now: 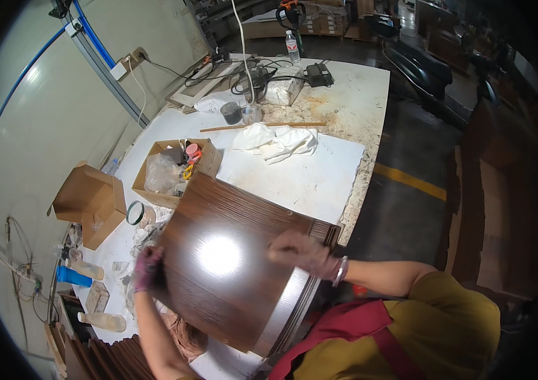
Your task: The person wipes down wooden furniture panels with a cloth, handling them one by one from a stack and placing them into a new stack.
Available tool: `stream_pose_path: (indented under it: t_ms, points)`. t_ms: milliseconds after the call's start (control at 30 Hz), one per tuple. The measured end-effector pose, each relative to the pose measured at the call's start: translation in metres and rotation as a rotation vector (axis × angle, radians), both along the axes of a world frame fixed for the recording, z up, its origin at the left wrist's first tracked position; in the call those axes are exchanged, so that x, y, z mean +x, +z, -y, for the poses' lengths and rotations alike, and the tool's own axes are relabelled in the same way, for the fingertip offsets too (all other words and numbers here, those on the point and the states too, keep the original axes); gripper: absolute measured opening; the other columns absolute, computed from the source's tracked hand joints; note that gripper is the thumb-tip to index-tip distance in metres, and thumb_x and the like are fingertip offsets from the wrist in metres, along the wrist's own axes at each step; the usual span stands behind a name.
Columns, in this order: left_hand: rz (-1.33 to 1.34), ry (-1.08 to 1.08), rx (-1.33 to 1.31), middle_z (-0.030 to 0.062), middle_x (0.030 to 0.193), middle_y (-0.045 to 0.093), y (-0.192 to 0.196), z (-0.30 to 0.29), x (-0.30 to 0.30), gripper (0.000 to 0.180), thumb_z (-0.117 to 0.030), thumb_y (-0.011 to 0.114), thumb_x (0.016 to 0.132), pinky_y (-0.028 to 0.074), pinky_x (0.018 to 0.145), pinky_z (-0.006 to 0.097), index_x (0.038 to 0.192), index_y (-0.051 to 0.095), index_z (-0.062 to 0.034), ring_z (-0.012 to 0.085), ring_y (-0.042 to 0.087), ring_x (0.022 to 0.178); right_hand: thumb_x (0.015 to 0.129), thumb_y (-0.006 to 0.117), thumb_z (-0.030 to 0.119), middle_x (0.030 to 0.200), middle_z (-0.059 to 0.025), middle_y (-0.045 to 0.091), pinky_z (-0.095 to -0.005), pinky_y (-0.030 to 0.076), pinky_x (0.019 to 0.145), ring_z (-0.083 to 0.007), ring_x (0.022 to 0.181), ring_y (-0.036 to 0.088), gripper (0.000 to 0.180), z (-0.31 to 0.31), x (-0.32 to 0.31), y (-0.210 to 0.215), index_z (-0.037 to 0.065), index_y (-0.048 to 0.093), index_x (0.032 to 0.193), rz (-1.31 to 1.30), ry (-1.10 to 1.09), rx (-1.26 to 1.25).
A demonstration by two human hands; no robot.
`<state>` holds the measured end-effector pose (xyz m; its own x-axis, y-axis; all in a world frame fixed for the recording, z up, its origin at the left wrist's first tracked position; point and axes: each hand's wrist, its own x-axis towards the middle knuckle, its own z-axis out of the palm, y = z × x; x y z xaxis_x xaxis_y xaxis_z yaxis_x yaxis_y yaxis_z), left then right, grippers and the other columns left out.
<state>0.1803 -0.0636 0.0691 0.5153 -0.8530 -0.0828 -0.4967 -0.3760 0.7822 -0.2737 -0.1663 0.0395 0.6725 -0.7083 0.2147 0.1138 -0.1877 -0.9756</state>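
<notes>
A dark brown wood-grain panel lies tilted across the near part of the white table, with a bright glare on its glossy face. Its right side shows a grooved, stepped edge. My left hand, in a purplish glove, is closed round the panel's left edge. Over the panel's right part is my right hand, gloved too, with a band at the wrist. Motion smears its fingers, so whether they hold anything or touch the surface cannot be made out.
Beyond the panel stand a cardboard box of small items and a white cloth. An open carton, a round jar and bottles line the left. Cables and a water bottle sit at the far end. Stacked brown panels stand lower left.
</notes>
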Motion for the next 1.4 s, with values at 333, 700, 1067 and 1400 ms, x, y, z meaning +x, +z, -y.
stream_pose_path:
  t_ms: [333,700,1067,1400]
  points:
    - [0.951,0.048,0.046,0.0157,0.087,0.062,0.233,-0.096,-0.264,0.019,-0.007,0.066,0.08,0.049,0.071,0.039,0.097,0.059,-0.0037,0.0315,0.06,0.078,0.086,0.071,0.02,0.102,0.0003,0.067,-0.0253,0.046,0.083,-0.0093,0.094,0.061,0.032,0.117,-0.122,0.013,0.006,0.065,0.114,0.257,-0.323,0.39]
    - [1.028,-0.172,0.576,0.0178,0.122,0.059,0.021,-0.119,-0.403,0.052,-0.025,0.068,0.082,0.056,0.073,0.043,0.13,0.053,-0.0096,0.0321,0.067,0.091,0.088,0.067,0.012,0.097,-0.0023,0.067,-0.0225,0.048,0.084,-0.0099,0.096,0.062,0.025,0.111,-0.076,0.048,0.002,0.065,0.111,0.196,-0.016,0.408]
    - [0.736,-0.342,-0.083,0.0143,0.146,0.043,-0.06,-0.02,-0.338,0.066,-0.045,0.061,0.09,0.022,0.115,0.051,0.142,0.045,-0.0091,0.033,0.036,0.138,0.088,0.067,0.012,0.097,-0.0048,0.065,-0.0236,0.048,0.082,-0.0115,0.092,0.062,0.026,0.057,-0.015,-0.026,0.001,0.064,0.112,0.143,0.021,0.539]
    - [0.187,0.288,-0.023,0.0293,0.138,0.047,-0.097,-0.124,-0.118,0.06,-0.041,0.046,0.101,0.033,0.11,0.042,0.142,0.038,0.0025,0.0433,0.042,0.131,0.087,0.067,0.009,0.096,-0.0057,0.066,-0.0245,0.048,0.081,-0.0115,0.086,0.06,0.028,0.05,0.004,-0.011,-0.001,0.062,0.112,0.099,0.035,0.627]
